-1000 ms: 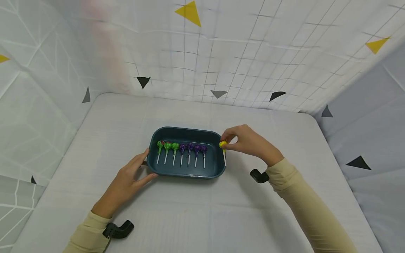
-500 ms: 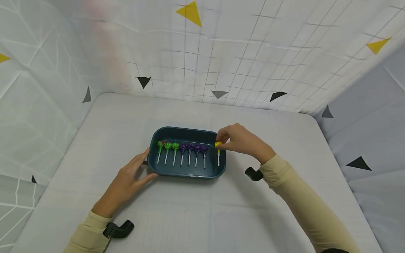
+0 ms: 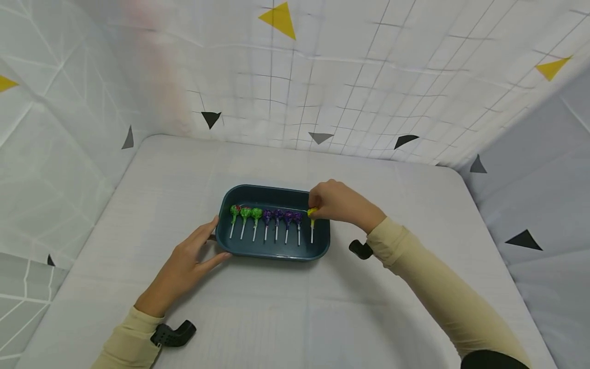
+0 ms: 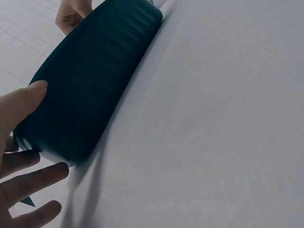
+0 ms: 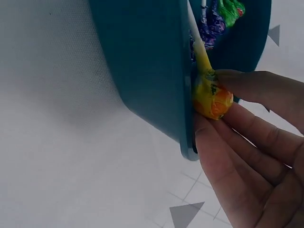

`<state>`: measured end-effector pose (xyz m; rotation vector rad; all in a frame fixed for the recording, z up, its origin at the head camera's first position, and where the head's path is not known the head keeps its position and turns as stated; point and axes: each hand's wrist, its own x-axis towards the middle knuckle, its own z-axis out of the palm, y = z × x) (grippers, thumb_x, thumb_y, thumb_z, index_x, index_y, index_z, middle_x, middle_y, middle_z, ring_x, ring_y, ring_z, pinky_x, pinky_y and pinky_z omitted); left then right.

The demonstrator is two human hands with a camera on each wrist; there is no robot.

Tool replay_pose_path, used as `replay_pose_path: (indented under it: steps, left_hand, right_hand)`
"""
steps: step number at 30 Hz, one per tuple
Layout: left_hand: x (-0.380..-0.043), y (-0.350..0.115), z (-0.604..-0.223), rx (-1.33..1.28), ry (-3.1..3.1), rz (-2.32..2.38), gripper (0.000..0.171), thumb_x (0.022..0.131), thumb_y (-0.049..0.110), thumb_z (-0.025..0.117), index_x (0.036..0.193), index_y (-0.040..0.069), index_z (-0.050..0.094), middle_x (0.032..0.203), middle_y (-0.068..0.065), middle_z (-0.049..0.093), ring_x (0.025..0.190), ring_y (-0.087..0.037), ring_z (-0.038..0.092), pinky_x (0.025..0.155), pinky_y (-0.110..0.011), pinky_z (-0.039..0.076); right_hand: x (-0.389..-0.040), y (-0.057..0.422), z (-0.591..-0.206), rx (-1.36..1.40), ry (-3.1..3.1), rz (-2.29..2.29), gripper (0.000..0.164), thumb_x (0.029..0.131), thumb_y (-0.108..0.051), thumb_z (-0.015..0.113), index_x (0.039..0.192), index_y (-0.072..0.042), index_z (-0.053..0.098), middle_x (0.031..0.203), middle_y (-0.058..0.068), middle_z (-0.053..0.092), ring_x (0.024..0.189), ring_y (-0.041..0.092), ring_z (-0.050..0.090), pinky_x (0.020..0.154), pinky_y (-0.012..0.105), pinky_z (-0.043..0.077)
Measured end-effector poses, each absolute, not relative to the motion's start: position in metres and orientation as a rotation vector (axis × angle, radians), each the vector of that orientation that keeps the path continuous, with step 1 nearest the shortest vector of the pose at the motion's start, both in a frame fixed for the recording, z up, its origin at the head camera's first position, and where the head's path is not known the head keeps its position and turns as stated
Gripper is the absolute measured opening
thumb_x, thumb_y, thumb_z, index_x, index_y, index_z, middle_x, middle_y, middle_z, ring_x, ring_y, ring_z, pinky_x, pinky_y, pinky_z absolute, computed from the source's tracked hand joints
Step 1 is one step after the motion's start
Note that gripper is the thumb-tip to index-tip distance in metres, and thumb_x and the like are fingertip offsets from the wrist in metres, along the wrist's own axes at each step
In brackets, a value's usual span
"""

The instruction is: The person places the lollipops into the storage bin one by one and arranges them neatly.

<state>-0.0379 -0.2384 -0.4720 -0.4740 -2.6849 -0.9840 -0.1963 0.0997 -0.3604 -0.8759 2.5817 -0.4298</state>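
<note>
A dark teal tray [image 3: 272, 250] lies on the white-covered table with a row of wrapped lollipops inside: green ones [image 3: 246, 213] at the left, then several purple ones [image 3: 277, 214]. My left hand [image 3: 182, 266] rests at the tray's left end, fingers spread, its thumb touching the long near side. In the right wrist view, my right hand [image 5: 256, 142] pinches a yellow lollipop [image 5: 213, 99] by its wrapped head. That lollipop is over the tray's right part, just right of the last purple one, its white stick pointing toward the near side. In the head view, fingers partly cover its head.
White table covering [image 3: 258, 312] surrounds the tray. Behind it rises a white wall sheet [image 3: 350, 66] with grid lines and triangles. A black wrist mount [image 3: 173, 334] sits on the left sleeve, another mount [image 3: 360, 249] on the right.
My right hand has moved left with the yellow lollipop, from over the tray's right rim to inside, close beside the purple lollipops. My left hand and the tray have stayed in place.
</note>
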Motion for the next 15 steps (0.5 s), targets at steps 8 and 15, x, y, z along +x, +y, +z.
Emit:
replay_pose_path:
  steps: [8,15]
  left_hand:
    - [-0.038,-0.239,-0.472,-0.478,-2.687,-1.003,0.093,0.085,0.023,0.087,0.161,0.007,0.035,0.153,-0.013,0.054,0.136,-0.032,0.057,0.106,-0.051,0.052]
    - [-0.039,-0.239,-0.471,-0.478,-2.689,-0.986,0.094,0.085,0.023,0.087,0.161,0.006,0.035,0.153,-0.015,0.054,0.136,-0.033,0.057,0.106,-0.051,0.052]
  right_hand:
    - [-0.204,0.09,-0.366,-0.925,2.557,-0.301,0.009,0.086,-0.016,0.083,0.085,-0.011,0.076,0.084,0.0,0.075,0.073,0.013,0.066,0.068,0.029,0.058]
    - [-0.207,0.076,-0.366,-0.916,2.549,-0.151,0.012,0.086,-0.018,0.085,0.082,-0.01,0.076,0.081,0.001,0.074,0.07,0.015,0.064,0.064,0.03,0.058]
